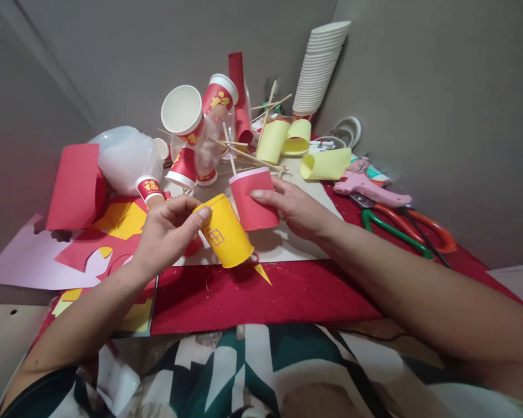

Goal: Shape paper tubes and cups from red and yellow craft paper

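My left hand grips a yellow paper-covered cup, thumb on its near side. The cup is tilted and bears a small drawn mark on its side. My right hand holds a red paper-wrapped cup with a pale pink rim, thumb across its front. The two cups are side by side over a white sheet, very close together; I cannot tell whether they touch. Behind my left fingers stands a small red cup with gold lettering.
A tall stack of white paper cups leans at the back right. Yellow paper tubes, wooden sticks and larger red cups crowd the back. A pink glue gun and scissors lie right; cut paper lies left.
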Action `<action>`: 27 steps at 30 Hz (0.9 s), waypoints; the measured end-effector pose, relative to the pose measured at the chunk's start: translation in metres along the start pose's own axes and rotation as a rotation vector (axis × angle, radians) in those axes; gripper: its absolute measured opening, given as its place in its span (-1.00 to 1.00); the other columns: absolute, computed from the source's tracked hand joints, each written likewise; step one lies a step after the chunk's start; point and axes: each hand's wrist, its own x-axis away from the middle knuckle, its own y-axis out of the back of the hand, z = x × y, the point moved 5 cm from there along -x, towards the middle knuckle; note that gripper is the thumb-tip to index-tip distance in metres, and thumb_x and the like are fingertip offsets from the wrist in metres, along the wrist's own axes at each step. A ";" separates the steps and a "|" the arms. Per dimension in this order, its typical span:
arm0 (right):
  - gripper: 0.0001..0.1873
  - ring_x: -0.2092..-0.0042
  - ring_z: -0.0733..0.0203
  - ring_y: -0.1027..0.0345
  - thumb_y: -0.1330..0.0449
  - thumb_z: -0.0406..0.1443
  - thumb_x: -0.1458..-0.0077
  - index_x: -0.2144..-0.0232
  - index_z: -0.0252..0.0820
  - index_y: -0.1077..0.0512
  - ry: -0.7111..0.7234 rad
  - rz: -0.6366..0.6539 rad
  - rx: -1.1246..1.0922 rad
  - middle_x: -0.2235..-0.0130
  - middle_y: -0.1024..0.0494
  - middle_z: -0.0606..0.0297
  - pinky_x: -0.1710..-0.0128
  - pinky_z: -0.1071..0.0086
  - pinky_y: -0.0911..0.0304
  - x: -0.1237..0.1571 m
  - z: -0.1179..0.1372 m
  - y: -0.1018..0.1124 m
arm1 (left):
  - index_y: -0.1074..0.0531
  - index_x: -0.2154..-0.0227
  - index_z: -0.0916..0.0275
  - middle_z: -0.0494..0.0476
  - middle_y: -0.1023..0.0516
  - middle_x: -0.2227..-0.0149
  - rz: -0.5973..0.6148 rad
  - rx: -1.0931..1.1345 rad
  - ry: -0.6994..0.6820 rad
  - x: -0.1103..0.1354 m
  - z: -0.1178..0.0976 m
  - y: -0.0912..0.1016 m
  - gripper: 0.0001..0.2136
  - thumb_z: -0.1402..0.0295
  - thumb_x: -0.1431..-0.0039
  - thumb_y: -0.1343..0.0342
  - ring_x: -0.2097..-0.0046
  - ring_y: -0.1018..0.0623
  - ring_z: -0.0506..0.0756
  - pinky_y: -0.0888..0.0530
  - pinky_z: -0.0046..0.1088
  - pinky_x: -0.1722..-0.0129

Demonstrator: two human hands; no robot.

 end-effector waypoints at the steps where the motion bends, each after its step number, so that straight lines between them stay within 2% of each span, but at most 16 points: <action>1: -0.51 0.24 0.18 -0.46 -0.42 -0.09 0.04 0.08 -0.14 -0.48 -0.023 -0.005 0.000 0.16 -0.62 0.27 0.28 0.37 -0.38 -0.001 0.000 0.003 | -0.48 0.47 0.25 -0.03 -0.41 0.62 -0.004 0.002 0.016 0.000 0.002 -0.001 -0.72 0.14 -0.19 -0.27 0.55 -0.38 -0.04 -0.40 -0.53 0.55; 8: -0.59 0.23 0.14 -0.49 -0.41 -0.09 0.01 0.12 -0.11 -0.54 -0.160 0.022 0.107 0.15 -0.65 0.22 0.31 0.35 -0.39 0.005 -0.005 0.024 | -0.49 0.40 0.24 -0.03 -0.45 0.56 0.035 0.022 0.050 0.002 0.014 -0.012 -0.73 0.13 -0.24 -0.24 0.54 -0.42 -0.05 -0.40 -0.55 0.54; 12: -0.51 0.21 0.14 -0.51 -0.42 -0.08 0.02 0.05 -0.10 -0.53 -0.184 0.033 0.121 0.12 -0.65 0.24 0.30 0.36 -0.41 0.018 -0.006 0.028 | -0.51 0.33 0.24 0.01 -0.53 0.46 0.074 -0.064 -0.022 0.007 0.009 -0.018 -0.82 0.22 -0.28 -0.21 0.52 -0.48 -0.06 -0.44 -0.59 0.53; 15: -0.48 0.14 0.11 -0.52 -0.41 -0.09 -0.01 -0.01 -0.13 -0.49 -0.167 0.084 0.123 0.03 -0.64 0.23 0.19 0.30 -0.46 0.025 -0.004 0.023 | -0.51 0.32 0.25 0.01 -0.55 0.43 0.085 -0.132 -0.083 0.009 -0.002 -0.019 -0.86 0.29 -0.29 -0.20 0.50 -0.51 -0.06 -0.47 -0.60 0.51; 19: -0.50 -0.02 0.04 -0.50 -0.38 -0.09 -0.07 -0.02 -0.15 -0.47 -0.091 0.145 0.136 -0.06 -0.60 0.20 0.02 0.22 -0.46 0.029 0.001 0.017 | -0.53 0.27 0.25 0.01 -0.57 0.46 0.118 -0.054 -0.015 0.006 -0.009 -0.020 -0.85 0.26 -0.31 -0.20 0.54 -0.55 -0.04 -0.53 -0.59 0.57; 23: -0.46 -0.01 0.01 -0.51 -0.37 -0.07 -0.07 -0.05 -0.15 -0.44 -0.081 0.181 0.097 -0.05 -0.60 0.19 0.02 0.19 -0.46 0.032 0.002 0.017 | -0.52 0.29 0.24 -0.01 -0.56 0.48 0.147 0.054 0.057 -0.001 -0.009 -0.025 -0.84 0.24 -0.28 -0.24 0.56 -0.55 -0.03 -0.55 -0.57 0.59; 27: -0.46 -0.01 0.03 -0.50 -0.36 -0.08 -0.08 -0.05 -0.15 -0.42 -0.047 0.147 0.132 -0.05 -0.59 0.21 -0.01 0.20 -0.44 0.033 0.004 0.023 | -0.51 0.28 0.24 0.00 -0.56 0.48 0.146 0.104 0.064 -0.009 -0.008 -0.034 -0.82 0.22 -0.26 -0.26 0.58 -0.52 -0.05 -0.53 -0.59 0.61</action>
